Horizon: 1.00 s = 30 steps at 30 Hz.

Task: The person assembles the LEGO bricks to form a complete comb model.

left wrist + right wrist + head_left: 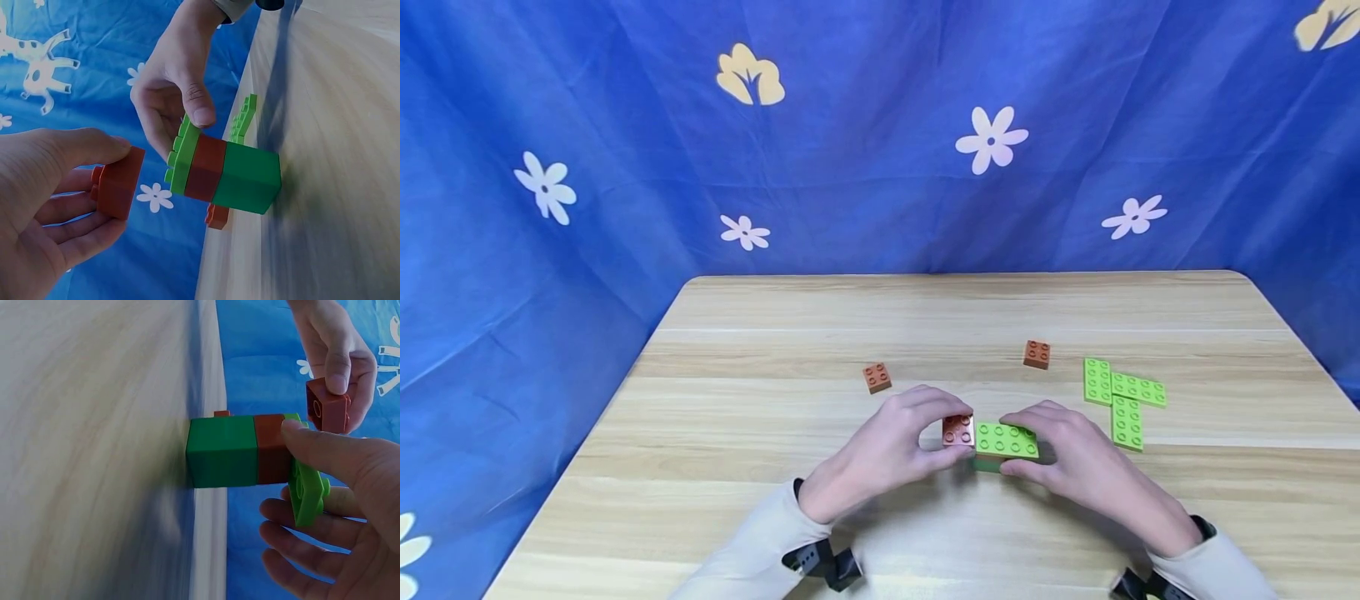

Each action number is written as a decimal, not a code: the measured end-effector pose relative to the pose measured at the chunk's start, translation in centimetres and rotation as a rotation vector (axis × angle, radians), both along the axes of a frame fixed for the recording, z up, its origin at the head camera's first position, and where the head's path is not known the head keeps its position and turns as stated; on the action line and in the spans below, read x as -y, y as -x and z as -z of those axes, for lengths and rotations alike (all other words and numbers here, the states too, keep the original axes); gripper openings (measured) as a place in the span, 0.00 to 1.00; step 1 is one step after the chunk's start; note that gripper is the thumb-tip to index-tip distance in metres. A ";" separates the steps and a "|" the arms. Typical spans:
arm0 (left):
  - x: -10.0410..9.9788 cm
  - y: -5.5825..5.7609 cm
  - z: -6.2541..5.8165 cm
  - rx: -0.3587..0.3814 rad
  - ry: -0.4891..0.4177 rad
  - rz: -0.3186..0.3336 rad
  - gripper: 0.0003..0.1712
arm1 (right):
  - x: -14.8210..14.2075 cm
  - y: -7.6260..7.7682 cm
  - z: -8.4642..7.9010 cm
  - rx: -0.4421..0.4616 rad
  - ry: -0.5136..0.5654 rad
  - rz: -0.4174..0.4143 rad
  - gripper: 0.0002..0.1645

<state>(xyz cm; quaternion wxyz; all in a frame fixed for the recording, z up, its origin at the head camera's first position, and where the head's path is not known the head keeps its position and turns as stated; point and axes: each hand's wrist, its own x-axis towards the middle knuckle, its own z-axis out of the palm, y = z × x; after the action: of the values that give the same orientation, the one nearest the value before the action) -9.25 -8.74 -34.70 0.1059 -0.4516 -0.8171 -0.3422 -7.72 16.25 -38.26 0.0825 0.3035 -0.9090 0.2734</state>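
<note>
My left hand [891, 437] pinches a reddish-brown toy building brick [122, 184] between thumb and fingers. Held off the table, it is just left of a small stack. That stack has a dark green block [250, 178] at the bottom on the table, a brown brick [206, 165] in the middle and a light green studded plate [1007, 442] on top. In the right wrist view the plate overhangs the brown brick on one side. My right hand [1078, 446] grips the stack's top at its right end, thumb on the near side and fingers at the far side.
Two loose brown bricks lie farther back, one brick [877, 377] to the left and the other brick [1037, 354] to the right. Three light green plates [1127, 423] lie close together at right on the wooden table [760, 350]. Behind hangs a blue flowered cloth [865, 150].
</note>
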 end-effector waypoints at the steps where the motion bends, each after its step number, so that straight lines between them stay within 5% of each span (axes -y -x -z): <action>1: -0.1 0.0 0.0 0.005 -0.003 0.001 0.20 | -0.1 0.0 0.0 -0.005 -0.001 0.002 0.30; 17: -2.4 0.7 0.2 0.028 0.079 0.042 0.18 | -0.2 0.0 0.2 -0.006 0.018 -0.013 0.28; 30: -3.0 0.8 0.4 0.073 0.128 0.031 0.19 | -0.1 -0.2 0.2 -0.092 -0.019 -0.015 0.26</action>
<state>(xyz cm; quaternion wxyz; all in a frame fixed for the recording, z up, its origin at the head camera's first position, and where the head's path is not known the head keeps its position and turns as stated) -10.00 -5.76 -35.14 0.0416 -0.4573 -0.8337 -0.3068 -7.56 16.31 -38.46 0.1195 0.3232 -0.9046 0.2509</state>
